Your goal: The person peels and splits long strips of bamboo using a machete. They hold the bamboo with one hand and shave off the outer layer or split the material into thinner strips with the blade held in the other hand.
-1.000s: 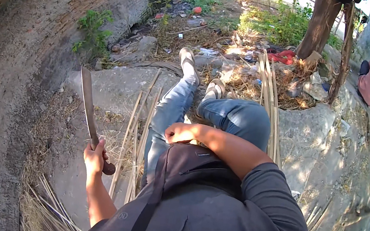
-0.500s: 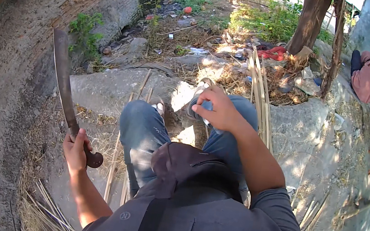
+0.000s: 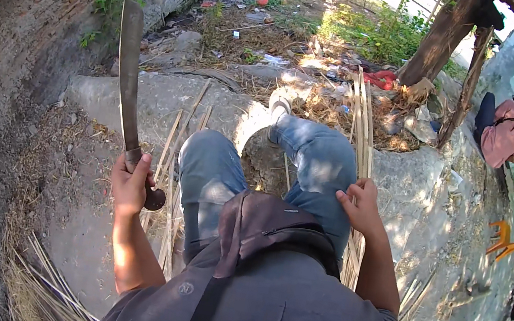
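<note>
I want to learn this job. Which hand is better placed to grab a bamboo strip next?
Probably the right hand: it is free, beside the bamboo strips at the knee. The left hand already grips the machete.

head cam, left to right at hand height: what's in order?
Brick wall → machete in the left hand → split bamboo strips → jeans-clad legs → right hand → orange plastic chair.

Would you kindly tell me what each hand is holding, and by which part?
The left hand grips a machete by its handle; the right hand holds nothing.
</note>
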